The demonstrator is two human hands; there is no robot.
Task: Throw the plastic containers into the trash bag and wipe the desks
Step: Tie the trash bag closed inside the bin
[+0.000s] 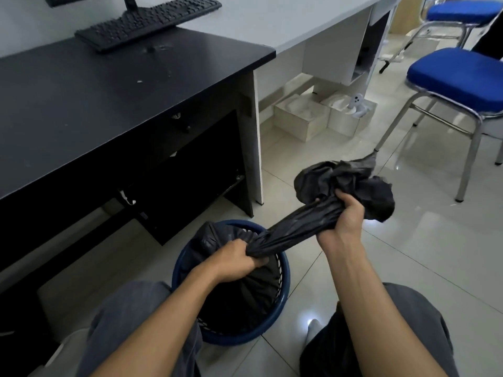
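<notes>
Pale tiled floor (408, 254), office setting. A blue waste basket (283, 300) stands between the person's knees, and the black trash bag (296, 221) sits inside it. The left hand (239, 259) grips the bag's twisted neck above the basket. The right hand (345, 213) is clenched round the neck higher up. Beyond are a black desk (95, 104), a keyboard (147, 23) and a blue chair (457, 77).

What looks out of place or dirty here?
The black flat desktop carries pale specks and smudges, not yet wiped. The black computer keyboard lies askew, overhanging from the grey desk onto the black one. The black plastic trash bag is twisted between left hand and right hand; no spill visible.
</notes>
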